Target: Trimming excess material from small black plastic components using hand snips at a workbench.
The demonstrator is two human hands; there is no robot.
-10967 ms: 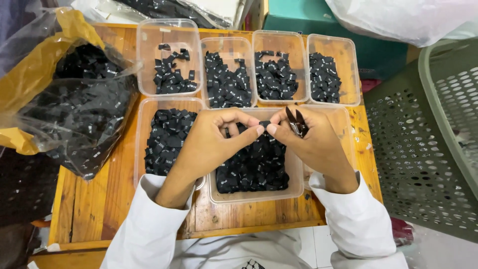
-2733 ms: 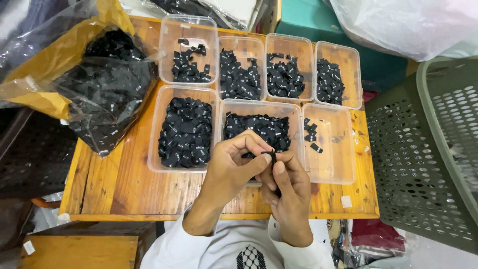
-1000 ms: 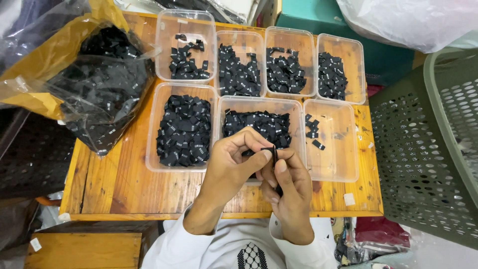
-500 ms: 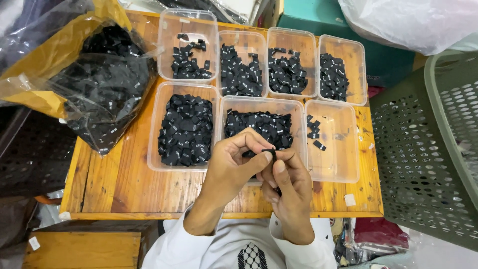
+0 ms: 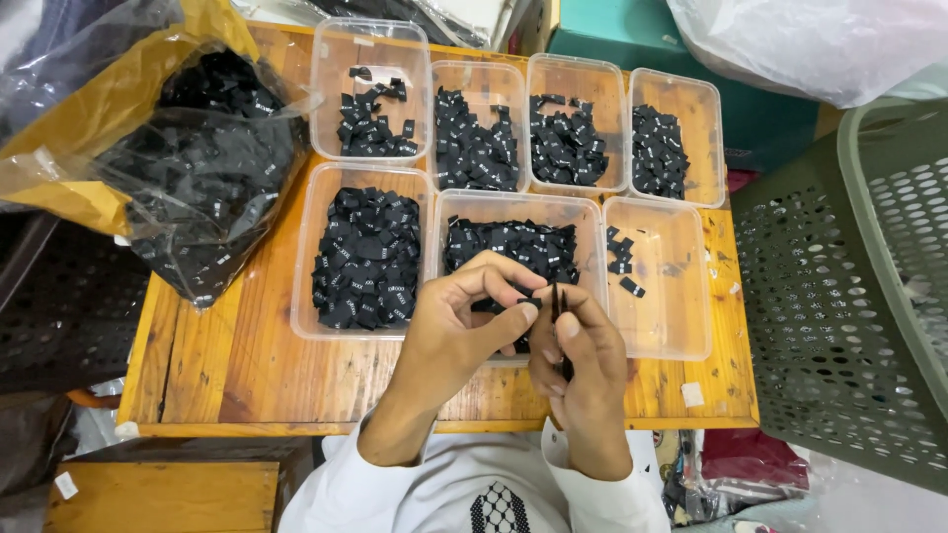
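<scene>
My left hand (image 5: 464, 326) and my right hand (image 5: 583, 375) meet over the front edge of the middle clear plastic tub (image 5: 513, 212), which is full of small black fabric labels (image 5: 513, 247). The left thumb and forefinger pinch one small black label (image 5: 528, 300). My right hand grips a thin stack of black labels (image 5: 556, 301) held upright between thumb and fingers. The two hands touch at the fingertips.
Several more clear tubs of black labels stand on the wooden table (image 5: 237, 365): a full one at the left (image 5: 365, 257), a nearly bare one at the right (image 5: 657, 276), a row behind (image 5: 568, 138). A plastic bag of labels (image 5: 197, 188) lies left. A green mesh basket (image 5: 849, 286) stands right.
The hands have stayed together over the middle tub, with only small finger movements. The view has shifted slightly.
</scene>
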